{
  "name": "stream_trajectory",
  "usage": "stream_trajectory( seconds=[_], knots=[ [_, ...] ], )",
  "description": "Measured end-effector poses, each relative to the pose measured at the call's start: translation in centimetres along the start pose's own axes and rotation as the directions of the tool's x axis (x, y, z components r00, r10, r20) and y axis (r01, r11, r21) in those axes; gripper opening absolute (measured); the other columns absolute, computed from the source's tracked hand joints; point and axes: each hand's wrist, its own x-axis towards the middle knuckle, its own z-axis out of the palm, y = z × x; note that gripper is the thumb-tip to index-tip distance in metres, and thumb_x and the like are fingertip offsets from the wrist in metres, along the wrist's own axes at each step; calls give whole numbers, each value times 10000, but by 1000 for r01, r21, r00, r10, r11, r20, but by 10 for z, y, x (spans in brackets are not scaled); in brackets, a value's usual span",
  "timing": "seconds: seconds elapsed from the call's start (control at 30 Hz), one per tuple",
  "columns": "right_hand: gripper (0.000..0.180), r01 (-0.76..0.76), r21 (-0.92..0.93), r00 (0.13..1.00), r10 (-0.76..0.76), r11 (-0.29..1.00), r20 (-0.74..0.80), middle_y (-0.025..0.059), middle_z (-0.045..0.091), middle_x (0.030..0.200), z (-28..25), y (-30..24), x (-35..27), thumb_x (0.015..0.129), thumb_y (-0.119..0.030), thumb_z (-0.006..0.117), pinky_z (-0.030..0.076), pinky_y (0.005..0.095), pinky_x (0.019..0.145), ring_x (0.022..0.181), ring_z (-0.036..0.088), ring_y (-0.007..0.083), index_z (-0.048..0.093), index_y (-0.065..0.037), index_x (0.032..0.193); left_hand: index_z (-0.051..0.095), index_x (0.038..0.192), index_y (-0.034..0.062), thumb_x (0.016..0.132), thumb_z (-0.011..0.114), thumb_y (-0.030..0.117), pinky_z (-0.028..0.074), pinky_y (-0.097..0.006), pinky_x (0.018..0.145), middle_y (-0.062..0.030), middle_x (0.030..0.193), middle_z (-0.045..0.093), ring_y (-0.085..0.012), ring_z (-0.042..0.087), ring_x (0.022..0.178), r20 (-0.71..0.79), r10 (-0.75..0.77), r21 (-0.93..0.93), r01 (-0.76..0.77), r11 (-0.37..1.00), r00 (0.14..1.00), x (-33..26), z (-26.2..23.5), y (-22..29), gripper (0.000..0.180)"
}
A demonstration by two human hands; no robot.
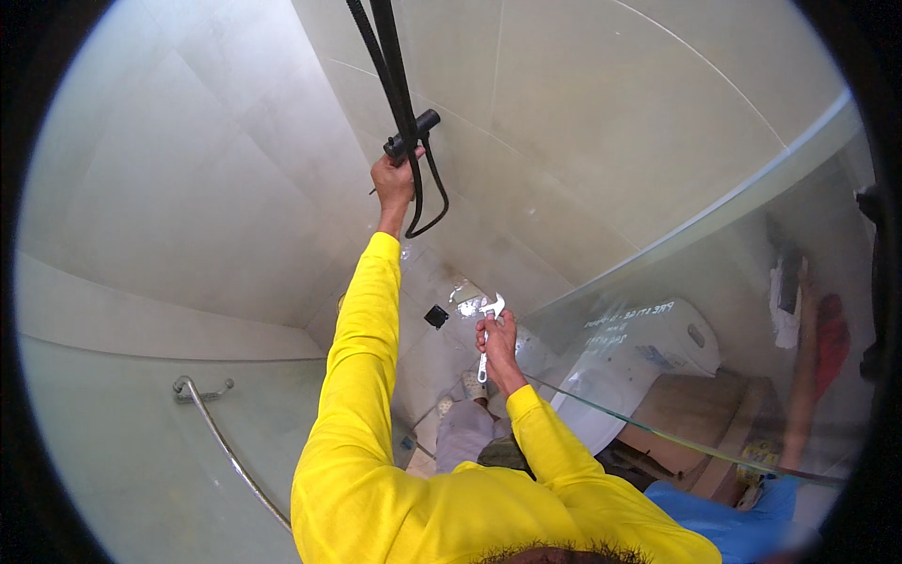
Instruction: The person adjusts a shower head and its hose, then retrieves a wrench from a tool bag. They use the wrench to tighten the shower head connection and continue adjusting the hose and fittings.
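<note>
My left hand (393, 185) reaches up and is closed around the lower left end of a black shower mixer valve (427, 122) on the tiled wall. Beside that wrist hangs a black shower hose (442, 202), looped below the valve. A black riser pipe (385, 47) runs up from the valve. Lower down, my right hand (501, 340) is wrapped round the handle of a silver adjustable wrench (493, 305), its jaws pointing up. The wrench is apart from the valve. My left fingertips are partly hidden behind the valve.
A glass panel (639, 418) stands at my right; behind it are a white toilet (686, 338), a cardboard box (681, 414) and a person in blue (742, 522) with an arm raised. A curved metal handle (230, 456) is at left. A black square drain (436, 316) lies in the floor.
</note>
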Motion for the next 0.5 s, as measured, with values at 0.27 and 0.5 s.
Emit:
stream_trajectory(
  seconds=[0.27, 0.5],
  knots=[
    [186, -30, 23, 999, 30, 999, -16, 35, 605, 810, -10, 4, -1, 1116, -158, 529, 373, 241, 459, 572, 501, 80, 402, -141, 1251, 756, 1207, 33, 935, 839, 349, 477, -333, 1045, -35, 1063, 781, -162, 695, 1064, 580, -29, -168, 155, 973, 814, 45, -36, 4, 425],
    [186, -3, 8, 1000, 3, 1000, -2, 38, 607, 814, -9, 6, 3, 1117, -172, 536, 375, 237, 453, 567, 502, 80, 405, -138, 1245, 765, 1082, -1, 785, 964, 209, 538, -295, 802, -52, 996, 780, -130, 690, 867, -46, 32, -208, -41, 977, 998, -10, 15, 10, 414]
  ],
)
